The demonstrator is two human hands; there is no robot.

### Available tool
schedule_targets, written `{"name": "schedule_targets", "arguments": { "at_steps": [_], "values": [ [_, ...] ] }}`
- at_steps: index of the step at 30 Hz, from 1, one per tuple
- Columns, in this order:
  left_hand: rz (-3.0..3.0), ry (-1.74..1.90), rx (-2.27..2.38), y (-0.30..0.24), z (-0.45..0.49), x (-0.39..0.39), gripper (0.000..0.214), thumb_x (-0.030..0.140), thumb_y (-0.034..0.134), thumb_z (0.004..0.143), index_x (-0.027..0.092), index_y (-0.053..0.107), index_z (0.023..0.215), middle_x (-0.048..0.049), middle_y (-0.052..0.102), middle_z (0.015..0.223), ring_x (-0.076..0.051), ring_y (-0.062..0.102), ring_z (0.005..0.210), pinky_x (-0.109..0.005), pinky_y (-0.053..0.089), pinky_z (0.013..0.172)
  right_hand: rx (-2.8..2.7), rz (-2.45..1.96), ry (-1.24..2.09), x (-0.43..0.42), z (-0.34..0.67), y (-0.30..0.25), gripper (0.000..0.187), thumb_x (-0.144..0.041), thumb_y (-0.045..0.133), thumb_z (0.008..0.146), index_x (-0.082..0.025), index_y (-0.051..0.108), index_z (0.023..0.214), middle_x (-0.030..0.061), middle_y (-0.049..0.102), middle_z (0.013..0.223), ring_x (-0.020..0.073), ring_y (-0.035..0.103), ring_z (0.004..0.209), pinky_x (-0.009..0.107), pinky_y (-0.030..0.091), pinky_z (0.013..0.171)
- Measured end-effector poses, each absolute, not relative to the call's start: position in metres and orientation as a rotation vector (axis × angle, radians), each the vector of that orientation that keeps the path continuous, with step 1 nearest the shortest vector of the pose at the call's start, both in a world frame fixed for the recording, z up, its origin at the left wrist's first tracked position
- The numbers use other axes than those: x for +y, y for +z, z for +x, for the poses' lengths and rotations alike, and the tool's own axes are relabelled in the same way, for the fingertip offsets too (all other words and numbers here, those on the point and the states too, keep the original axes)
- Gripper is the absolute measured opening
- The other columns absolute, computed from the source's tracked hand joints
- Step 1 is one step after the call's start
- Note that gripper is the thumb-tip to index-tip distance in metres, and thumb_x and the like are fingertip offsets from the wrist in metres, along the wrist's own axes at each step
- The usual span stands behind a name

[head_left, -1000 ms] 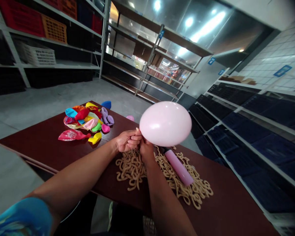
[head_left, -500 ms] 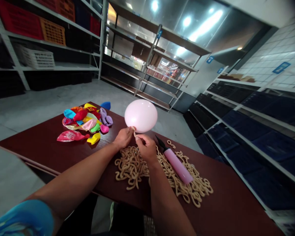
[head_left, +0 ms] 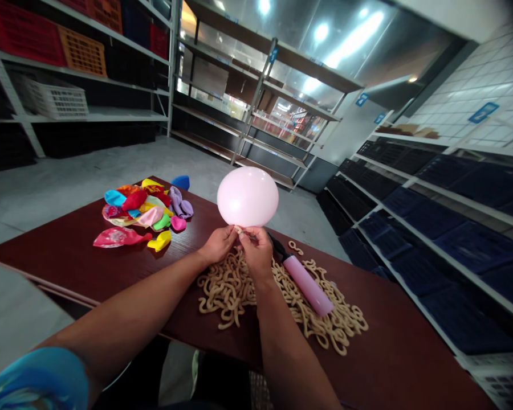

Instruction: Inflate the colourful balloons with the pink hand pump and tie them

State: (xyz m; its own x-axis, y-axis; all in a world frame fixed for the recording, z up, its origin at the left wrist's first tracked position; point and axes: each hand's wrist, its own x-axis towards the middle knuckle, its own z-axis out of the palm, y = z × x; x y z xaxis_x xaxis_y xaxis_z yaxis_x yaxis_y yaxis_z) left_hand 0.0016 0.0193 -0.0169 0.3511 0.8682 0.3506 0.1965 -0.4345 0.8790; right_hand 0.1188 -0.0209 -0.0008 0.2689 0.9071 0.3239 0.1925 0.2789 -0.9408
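An inflated pale pink balloon (head_left: 248, 196) stands above my two hands, its neck down between them. My left hand (head_left: 218, 246) is closed in a pinch at the balloon's neck. Close beside it, my right hand (head_left: 257, 249) pinches a short tan rope-like piece (head_left: 238, 229) against the neck. The fingertips of both hands nearly meet, and the knot or mouth of the balloon is hidden among them. Beneath the hands spreads a pile of similar tan curled pieces (head_left: 224, 290). A pink hand pump (head_left: 310, 286) with a black nozzle lies on the pile's right part.
Several uninflated coloured balloons (head_left: 143, 208) lie heaped on the left of the dark red-brown table (head_left: 68, 245). A small tan loop (head_left: 295, 247) sits apart behind the pump. Metal shelves (head_left: 214, 117) stand beyond, with dark blue crates (head_left: 444, 245) racked at the right.
My right hand has moved up and in beside my left, bringing the tan piece to the balloon's neck. The balloon sits slightly further right and more upright.
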Motion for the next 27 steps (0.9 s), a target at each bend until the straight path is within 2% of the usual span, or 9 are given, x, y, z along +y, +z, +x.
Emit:
{"name": "schedule_targets", "arguments": {
  "at_steps": [6, 13, 20, 27],
  "values": [
    [1.821, 1.101, 0.883, -0.017, 0.002, 0.019, 0.046, 0.049, 0.028, 0.088, 0.015, 0.058, 0.083, -0.0024, 0.061, 0.068, -0.014, 0.054, 0.061, -0.025, 0.042, 0.062, -1.198, -1.182, 0.824, -0.02, 0.12, -0.001, 0.029, -0.04, 0.063, 0.071, -0.019, 0.064, 0.091, -0.0005, 0.063, 0.067, 0.0105, 0.054, 0.053, 0.019, 0.04, 0.041],
    [1.874, 1.052, 0.894, -0.017, 0.0, 0.018, 0.044, 0.048, 0.028, 0.088, 0.016, 0.059, 0.086, -0.0032, 0.063, 0.074, -0.016, 0.058, 0.074, -0.026, 0.044, 0.072, -1.163, -1.216, 0.879, -0.02, 0.121, 0.0, 0.03, -0.042, 0.067, 0.065, -0.017, 0.063, 0.081, -0.0023, 0.059, 0.055, 0.0104, 0.052, 0.047, 0.02, 0.036, 0.038],
    [1.861, 1.014, 0.828, -0.014, 0.006, 0.014, 0.046, 0.048, 0.026, 0.089, 0.015, 0.058, 0.092, -0.0049, 0.063, 0.082, -0.016, 0.057, 0.074, -0.027, 0.045, 0.072, -1.163, -1.405, 0.591, -0.016, 0.12, -0.011, 0.028, -0.045, 0.058, 0.072, -0.018, 0.056, 0.078, 0.0, 0.061, 0.063, 0.0125, 0.054, 0.055, 0.024, 0.045, 0.052],
    [1.87, 1.05, 0.852, -0.016, 0.007, 0.017, 0.043, 0.046, 0.027, 0.088, 0.016, 0.057, 0.093, -0.0059, 0.063, 0.086, -0.017, 0.058, 0.079, -0.028, 0.044, 0.076, -1.376, -1.387, 0.255, -0.023, 0.118, -0.001, 0.019, -0.037, 0.054, 0.076, -0.018, 0.057, 0.077, 0.003, 0.06, 0.078, 0.0141, 0.054, 0.069, 0.026, 0.046, 0.065]
  ]
}}
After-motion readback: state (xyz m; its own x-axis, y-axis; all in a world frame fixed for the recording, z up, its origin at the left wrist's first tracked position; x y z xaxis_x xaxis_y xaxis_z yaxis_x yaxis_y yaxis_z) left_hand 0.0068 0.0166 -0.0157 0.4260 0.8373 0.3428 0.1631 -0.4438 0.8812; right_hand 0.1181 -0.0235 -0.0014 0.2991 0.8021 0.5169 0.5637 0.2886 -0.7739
